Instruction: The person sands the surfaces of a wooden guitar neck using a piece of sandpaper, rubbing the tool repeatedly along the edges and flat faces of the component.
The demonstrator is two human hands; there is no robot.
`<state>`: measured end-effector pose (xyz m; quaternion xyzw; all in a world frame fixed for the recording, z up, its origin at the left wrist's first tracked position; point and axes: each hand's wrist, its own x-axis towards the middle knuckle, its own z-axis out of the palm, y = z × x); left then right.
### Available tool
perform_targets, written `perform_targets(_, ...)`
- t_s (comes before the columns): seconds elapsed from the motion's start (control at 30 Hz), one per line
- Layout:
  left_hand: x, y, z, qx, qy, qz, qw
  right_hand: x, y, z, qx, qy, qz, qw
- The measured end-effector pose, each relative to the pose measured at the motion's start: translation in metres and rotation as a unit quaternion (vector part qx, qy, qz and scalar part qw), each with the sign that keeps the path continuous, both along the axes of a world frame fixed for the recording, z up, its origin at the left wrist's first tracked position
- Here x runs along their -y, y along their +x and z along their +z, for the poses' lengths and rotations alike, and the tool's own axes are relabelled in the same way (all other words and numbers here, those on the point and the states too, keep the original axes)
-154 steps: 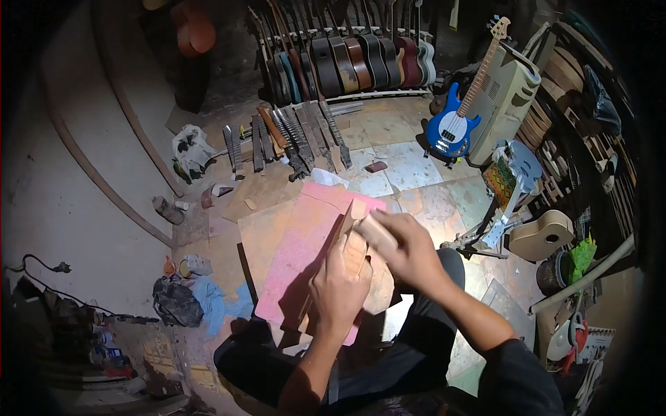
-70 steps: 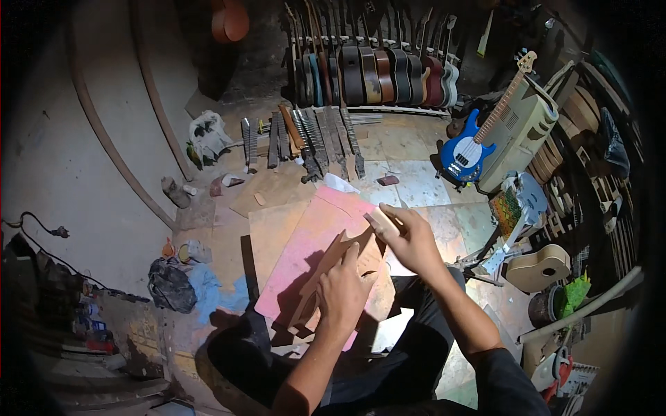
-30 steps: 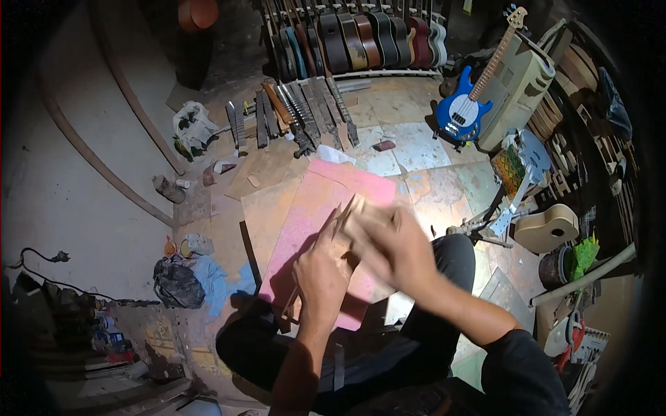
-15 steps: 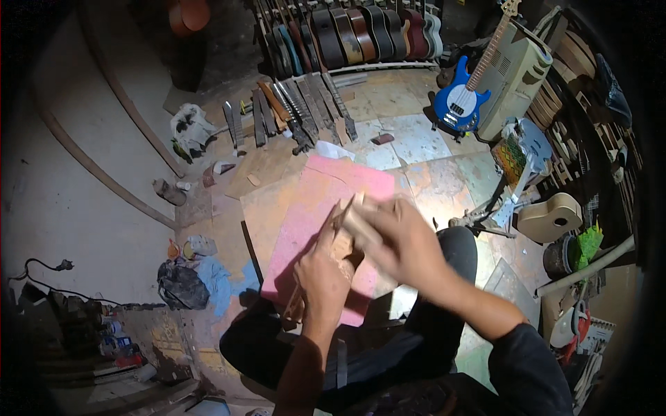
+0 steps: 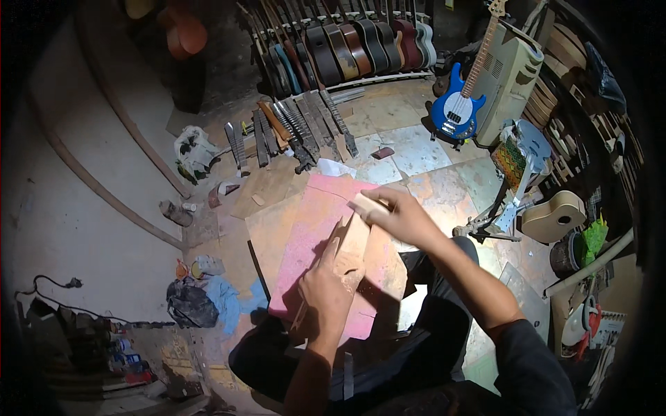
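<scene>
The right hand (image 5: 406, 219) grasps a pale block (image 5: 370, 206) at the far end of the wooden piece (image 5: 352, 243), which the left hand (image 5: 325, 291) grips nearer, probably for steadiness. Below them lies the pink board (image 5: 300, 232), perhaps as a support, and farther left rest dark fretted necks (image 5: 296, 128).

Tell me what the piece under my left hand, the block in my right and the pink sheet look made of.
Piece: bare wood, seemingly, by its pale tan, matte faces. Block: probably unfinished wood, pale and dull. Pink sheet: matte, speckled; foam or painted board, can't tell.
</scene>
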<state>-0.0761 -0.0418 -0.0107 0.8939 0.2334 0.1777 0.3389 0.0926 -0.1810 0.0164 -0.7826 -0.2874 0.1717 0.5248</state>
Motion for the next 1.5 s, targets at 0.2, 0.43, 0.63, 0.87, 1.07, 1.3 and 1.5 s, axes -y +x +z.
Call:
perform_targets(0.2, -0.009, -0.007, -0.011, -0.033, -0.017, -0.02, 0.999, 0.002, -0.019, -0.016, 0.072, 0.003, -0.008, 0.997)
perform_targets(0.43, -0.007, -0.014, -0.007, -0.013, -0.011, -0.026, 1.0, 0.006, -0.05, 0.013, 0.188, -0.041, -0.007, 0.981)
perform_targets(0.63, 0.004, -0.013, -0.009, 0.087, 0.031, -0.047, 0.995, 0.007, -0.006, 0.012, -0.019, -0.019, 0.048, 0.999)
perform_targets(0.87, 0.033, -0.011, -0.015, -0.031, 0.078, -0.112, 0.99, 0.03, 0.015, 0.045, 0.141, -0.272, 0.151, 0.94)
perform_targets(1.07, 0.032, -0.03, -0.007, -0.054, 0.087, -0.1, 0.99, 0.036, -0.033, 0.067, 0.218, -0.286, 0.186, 0.914)
perform_targets(1.3, 0.025, -0.032, -0.02, -0.072, 0.086, -0.101, 0.989, 0.033, -0.089, 0.089, 0.323, -0.264, 0.203, 0.886)
perform_targets(1.5, 0.018, -0.031, -0.007, -0.082, 0.087, -0.075, 0.99, 0.028, -0.048, 0.049, 0.289, -0.227, 0.106, 0.924)
